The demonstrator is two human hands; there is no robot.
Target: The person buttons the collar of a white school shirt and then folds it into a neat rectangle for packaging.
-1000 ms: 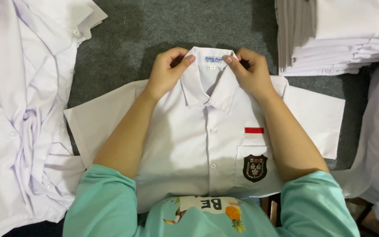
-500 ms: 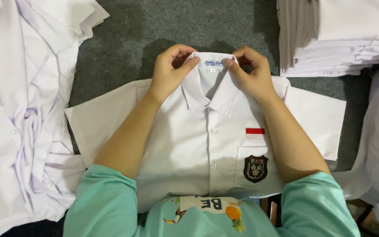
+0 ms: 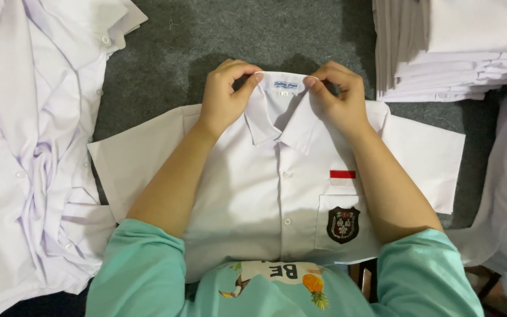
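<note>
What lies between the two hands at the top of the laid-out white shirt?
In the head view, the left hand and right hand pinch opposite collar tips; between them lies the inside of the collar with its small neck label.

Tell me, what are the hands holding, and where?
Both hands, left hand and right hand, pinch the short-sleeved white cotton shirt by its collar, one at each side.

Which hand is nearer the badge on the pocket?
Right. The right hand pinches the collar above the badge, on the same side; the left hand grips the collar's far side.
</note>
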